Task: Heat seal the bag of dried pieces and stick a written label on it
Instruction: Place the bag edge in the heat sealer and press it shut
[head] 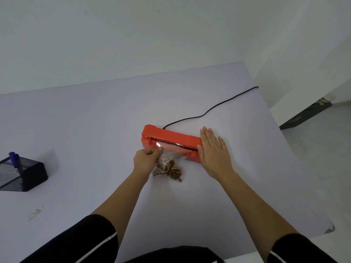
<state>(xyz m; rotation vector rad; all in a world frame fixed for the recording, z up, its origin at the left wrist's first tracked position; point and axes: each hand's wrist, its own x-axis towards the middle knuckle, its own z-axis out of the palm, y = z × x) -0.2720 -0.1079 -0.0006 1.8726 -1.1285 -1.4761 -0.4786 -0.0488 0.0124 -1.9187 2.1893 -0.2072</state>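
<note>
Our left hand (146, 160) pinches the mouth of the bag of dried citrus slices (168, 166) at the slot of the red heat sealer (171, 136) on the desk (95, 130); our right hand (213, 150) lies flat, fingers straight, on its end. Creased film there could, we judge, seal crooked and leak

You get soft, even, rather dim light, with only faint shadows on the table (95, 120). Glare streaks the clear bag (171, 154). The wide lens bends your picture's edges.
</note>
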